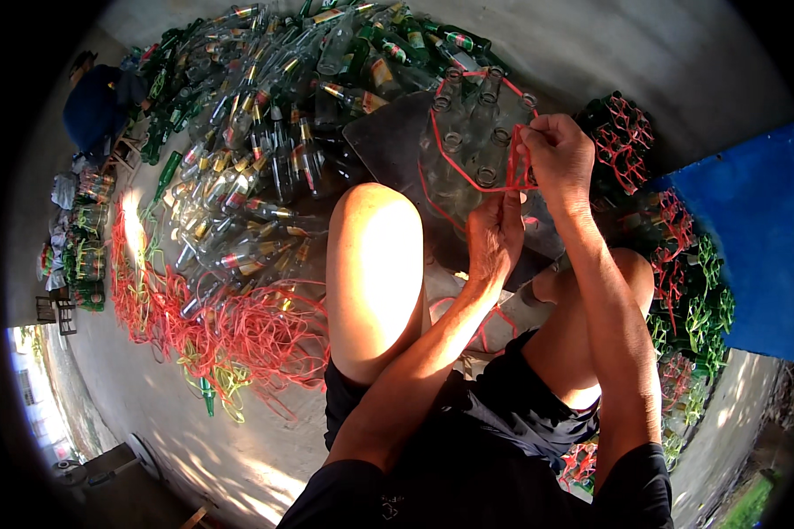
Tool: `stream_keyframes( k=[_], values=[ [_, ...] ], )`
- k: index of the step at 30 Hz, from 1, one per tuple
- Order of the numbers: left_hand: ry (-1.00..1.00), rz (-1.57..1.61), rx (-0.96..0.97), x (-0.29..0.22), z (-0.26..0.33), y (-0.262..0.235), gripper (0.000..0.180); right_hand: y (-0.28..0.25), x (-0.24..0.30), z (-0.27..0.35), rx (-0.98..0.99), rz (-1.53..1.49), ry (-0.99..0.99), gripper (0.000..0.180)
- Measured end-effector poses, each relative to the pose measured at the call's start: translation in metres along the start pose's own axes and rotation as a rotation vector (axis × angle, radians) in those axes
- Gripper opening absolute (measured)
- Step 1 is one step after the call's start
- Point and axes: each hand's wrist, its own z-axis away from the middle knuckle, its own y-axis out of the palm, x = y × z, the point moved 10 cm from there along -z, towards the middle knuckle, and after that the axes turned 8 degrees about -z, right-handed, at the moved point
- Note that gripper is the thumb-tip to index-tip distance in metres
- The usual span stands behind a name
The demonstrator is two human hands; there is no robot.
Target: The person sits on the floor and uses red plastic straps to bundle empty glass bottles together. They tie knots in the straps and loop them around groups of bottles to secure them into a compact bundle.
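Several clear glass bottles stand upright in a tight group in front of me, past my knees. A red plastic strap loops around their necks, and a second red line runs lower around their sides. At the group's near right edge my left hand is closed, pinching the strap between thumb and fingers. Just above it and to the right, my right hand also pinches strap, its fingers bent together. Between the two hands the red strands run close together; whether they are knotted cannot be made out.
A large pile of loose clear and green bottles spreads ahead and left. Tangled red straps lie below it. Strapped bottle bundles line the right side, beside a blue panel. A person in dark blue is at far left.
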Motion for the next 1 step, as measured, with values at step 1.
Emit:
stream_keyframes(
  k=[1],
  values=[
    [-0.002,-0.002,0.01,0.0004,-0.0003,0.0008,0.045,0.0001,-0.0004,-0.0002,0.0,0.001,0.0,0.01]
  ],
)
